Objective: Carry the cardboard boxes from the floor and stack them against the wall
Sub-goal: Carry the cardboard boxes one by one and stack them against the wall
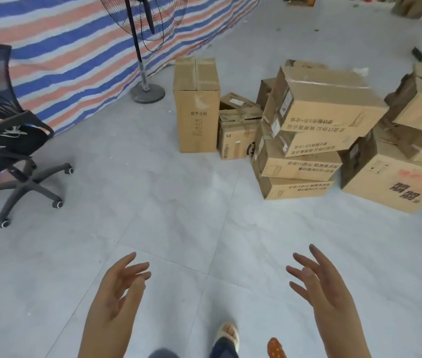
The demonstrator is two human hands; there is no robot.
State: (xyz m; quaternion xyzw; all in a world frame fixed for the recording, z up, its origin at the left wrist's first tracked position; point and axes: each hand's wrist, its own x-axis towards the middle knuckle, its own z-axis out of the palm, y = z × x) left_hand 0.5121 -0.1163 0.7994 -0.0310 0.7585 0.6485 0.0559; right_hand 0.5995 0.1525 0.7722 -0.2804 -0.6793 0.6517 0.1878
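Boxes: the cardboard boxes sit on the floor [178, 215], ahead of the person and off to the right.
Pile: four flat boxes make a leaning pile [305, 140], one on top of another; the top box [326, 102] tips to the left.
Tall box: a tall box [196, 104] stands upright to the left of the pile, with a small torn box [238, 130] squeezed between them.
Big box: a big box [390, 177] sits just right of the pile, with more boxes on it.
Left hand: the left hand [116, 298] is open, fingers spread a little, and holds nothing.
Right hand: the right hand [326, 288] is open too, palm facing in, and holds nothing.
Gap: both hands are well apart from every box.
Which way: the pile lies up and to the right of the hands, so the right hand is nearer to it.
Long side: the top box runs left to right, so I think one hand should go to each end.
Next: I think the person must step closer first.
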